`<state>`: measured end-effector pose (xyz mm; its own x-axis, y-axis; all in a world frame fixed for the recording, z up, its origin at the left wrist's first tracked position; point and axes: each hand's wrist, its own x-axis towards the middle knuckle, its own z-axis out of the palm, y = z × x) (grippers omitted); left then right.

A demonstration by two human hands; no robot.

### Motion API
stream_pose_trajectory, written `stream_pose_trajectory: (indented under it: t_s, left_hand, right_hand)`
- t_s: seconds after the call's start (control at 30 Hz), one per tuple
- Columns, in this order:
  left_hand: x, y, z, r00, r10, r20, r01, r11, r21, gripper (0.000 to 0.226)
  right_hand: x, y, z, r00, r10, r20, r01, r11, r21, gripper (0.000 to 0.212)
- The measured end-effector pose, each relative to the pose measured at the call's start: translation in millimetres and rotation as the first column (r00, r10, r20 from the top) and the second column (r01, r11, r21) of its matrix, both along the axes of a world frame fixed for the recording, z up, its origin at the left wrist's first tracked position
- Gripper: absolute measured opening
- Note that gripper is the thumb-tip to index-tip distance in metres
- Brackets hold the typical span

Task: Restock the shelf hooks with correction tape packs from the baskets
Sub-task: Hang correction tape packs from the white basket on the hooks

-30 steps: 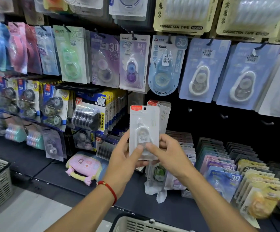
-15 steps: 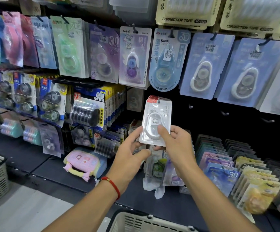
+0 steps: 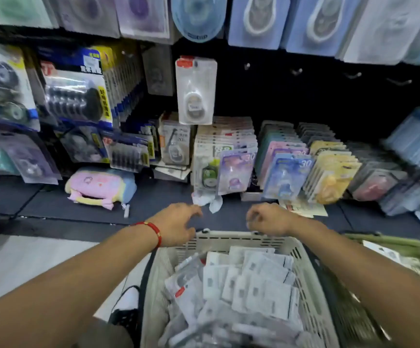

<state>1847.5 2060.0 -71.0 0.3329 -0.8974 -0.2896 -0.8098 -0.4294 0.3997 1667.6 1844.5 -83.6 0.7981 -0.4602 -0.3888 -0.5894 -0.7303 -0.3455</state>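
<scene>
Left hand [image 3: 178,223]: reaches forward over the basket's far rim, palm down, fingers loosely spread, holding nothing (red cord at the wrist).
Right hand [image 3: 266,219]: level with the left and apart from it, fingers curled under, empty.
Basket [image 3: 229,241]: white, below both forearms, heaped with correction tape packs [image 3: 249,282].
Hung pack [image 3: 195,90]: clear blister, on a shelf hook above the hands.
</scene>
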Motion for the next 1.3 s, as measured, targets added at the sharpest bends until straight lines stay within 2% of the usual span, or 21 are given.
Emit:
stream_pose_trajectory:
  t_s: [0.07,0.17,0.27,0.4,0.5,0.67,0.87,1.0,1.07,1.1,1.13,1.2,1.23,1.27,1.3]
  left_hand:
    - [-21,6,-23,0.988,-0.126,0.09,0.111,0.981,0.158,0.047]
    - [-56,18,-66,0.968,-0.226,0.107,0.188,0.94,0.285,0.052]
    - [-89,31,-110,0.979,-0.204,-0.001,0.193,0.928,0.32,0.054]
    - [-128,53,-149,0.982,-0.089,-0.165,0.14,0.933,0.333,0.056]
    - [-146,65,-161,0.96,0.063,-0.272,0.023,0.953,0.301,0.053]
    - [-159,72,-167,0.861,0.296,-0.415,-0.232,0.952,0.198,0.04]
    - [-154,73,-165,0.814,0.369,-0.448,-0.321,0.929,0.182,0.038]
    - [-152,65,-163,0.777,0.418,-0.471,-0.427,0.899,0.094,0.027]
    - [-150,54,-157,0.693,0.48,-0.538,-0.551,0.834,0.034,0.016]
    - [-147,48,-151,0.613,0.513,-0.6,-0.615,0.787,0.045,0.015]
    - [-143,41,-146,0.486,0.55,-0.679,-0.678,0.727,0.104,0.022]
    - [-131,31,-137,0.115,0.585,-0.803,-0.695,0.625,0.355,0.048]
    - [-125,31,-133,-0.074,0.552,-0.83,-0.633,0.617,0.467,0.055]
    - [-121,33,-131,-0.213,0.497,-0.841,-0.562,0.642,0.522,0.057]
    - [-119,36,-129,-0.297,0.438,-0.848,-0.512,0.677,0.529,0.054]
  right_hand:
    - [-32,7,-26,0.965,0.104,-0.239,-0.109,0.994,-0.005,0.035]
    - [-76,24,-72,0.899,0.154,-0.409,-0.148,0.988,0.045,0.059]
    - [-113,48,-117,0.899,0.121,-0.42,-0.131,0.991,0.005,0.077]
    - [-141,65,-148,0.961,0.045,-0.275,-0.075,0.992,-0.101,0.09]
    - [-141,68,-158,0.982,-0.046,-0.184,0.036,0.998,-0.06,0.085]
    - [-123,73,-170,0.983,-0.159,-0.093,0.141,0.975,-0.171,0.065]
    - [-123,78,-185,0.965,-0.26,-0.032,0.255,0.96,-0.12,0.066]
    - [-124,80,-168,0.964,-0.258,0.054,0.261,0.964,-0.043,0.042]
    - [-123,85,-155,0.96,-0.209,0.185,0.215,0.976,-0.016,0.041]
    - [-122,89,-147,0.948,-0.169,0.268,0.174,0.985,0.006,0.041]
    - [-119,94,-139,0.928,-0.127,0.352,0.125,0.992,0.028,0.042]
    - [-111,104,-124,0.875,-0.015,0.484,0.015,1.0,0.003,0.045]
    - [-106,110,-119,0.849,0.049,0.526,-0.038,0.999,-0.03,0.047]
    - [-102,116,-116,0.828,0.108,0.55,-0.086,0.994,-0.065,0.049]
    - [-99,121,-114,0.817,0.157,0.554,-0.123,0.987,-0.1,0.052]
